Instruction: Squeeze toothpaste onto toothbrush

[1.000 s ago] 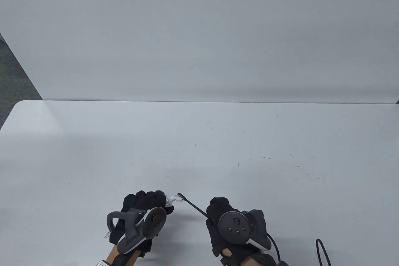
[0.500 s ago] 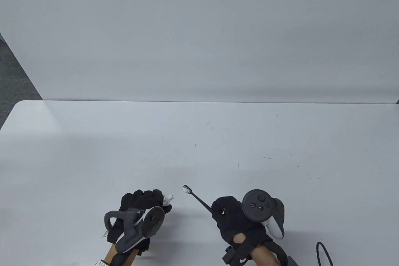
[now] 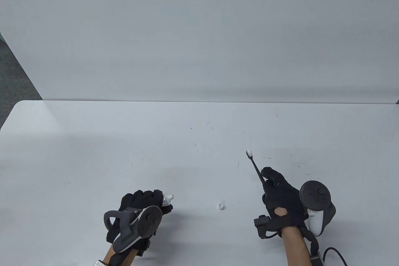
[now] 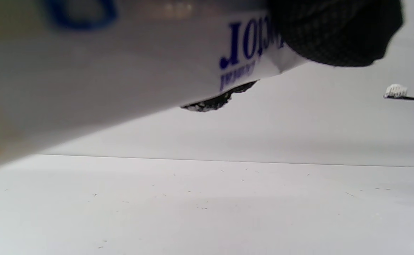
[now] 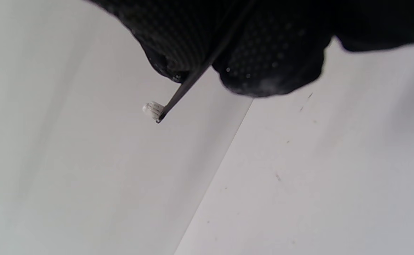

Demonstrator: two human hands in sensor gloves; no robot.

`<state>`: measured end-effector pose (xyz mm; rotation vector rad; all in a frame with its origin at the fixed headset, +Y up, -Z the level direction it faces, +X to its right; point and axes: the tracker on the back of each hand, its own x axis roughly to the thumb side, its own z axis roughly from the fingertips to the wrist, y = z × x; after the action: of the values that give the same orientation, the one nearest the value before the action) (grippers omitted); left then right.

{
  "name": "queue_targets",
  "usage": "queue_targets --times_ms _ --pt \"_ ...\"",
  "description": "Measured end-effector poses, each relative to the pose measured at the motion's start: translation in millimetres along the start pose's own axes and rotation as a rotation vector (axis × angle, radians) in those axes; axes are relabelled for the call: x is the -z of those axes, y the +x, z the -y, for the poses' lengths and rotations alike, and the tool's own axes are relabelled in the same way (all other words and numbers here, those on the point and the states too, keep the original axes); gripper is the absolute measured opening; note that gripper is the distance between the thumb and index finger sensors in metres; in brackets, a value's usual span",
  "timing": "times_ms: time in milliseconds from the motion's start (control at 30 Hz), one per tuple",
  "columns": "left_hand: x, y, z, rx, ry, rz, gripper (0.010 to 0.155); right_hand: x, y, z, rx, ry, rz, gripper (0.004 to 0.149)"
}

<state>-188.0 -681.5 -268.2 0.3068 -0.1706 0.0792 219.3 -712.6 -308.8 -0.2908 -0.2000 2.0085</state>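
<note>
My left hand (image 3: pixel 146 201) grips a white toothpaste tube (image 3: pixel 167 199) near the table's front edge; its open nozzle points right. The tube fills the left wrist view (image 4: pixel 122 71) with blue lettering, a gloved fingertip (image 4: pixel 334 32) over it. My right hand (image 3: pixel 277 189) holds a thin black toothbrush (image 3: pixel 256 167) with its white head (image 3: pixel 248 153) raised away from me, paste on the bristles. The brush also shows in the right wrist view (image 5: pixel 178 95) and its head at the right of the left wrist view (image 4: pixel 396 91). The small white cap (image 3: pixel 221 206) lies on the table between the hands.
The white table (image 3: pixel 124 153) ends at a white back wall (image 3: pixel 199 29). A black cable (image 3: pixel 335 252) runs off by my right forearm at the front right.
My right hand moved right and away from the tube, carrying the toothbrush with it. The cap came into view where the hand was. My left hand stayed put with the tube.
</note>
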Motion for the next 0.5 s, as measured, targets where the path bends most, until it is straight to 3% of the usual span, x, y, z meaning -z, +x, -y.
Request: queue_targets --times_ms 167,333,500 --pt "0 0 1 -0.013 -0.007 -0.001 0.070 6 -15 -7 -0.157 -0.002 -0.040 0.044" --pt "0 0 1 -0.014 -0.015 0.003 0.070 11 -27 -29 -0.362 0.038 -0.069 0.043" --pt "0 0 1 -0.018 -0.022 0.003 0.070 14 -29 -51 -0.419 0.063 -0.059 0.043"
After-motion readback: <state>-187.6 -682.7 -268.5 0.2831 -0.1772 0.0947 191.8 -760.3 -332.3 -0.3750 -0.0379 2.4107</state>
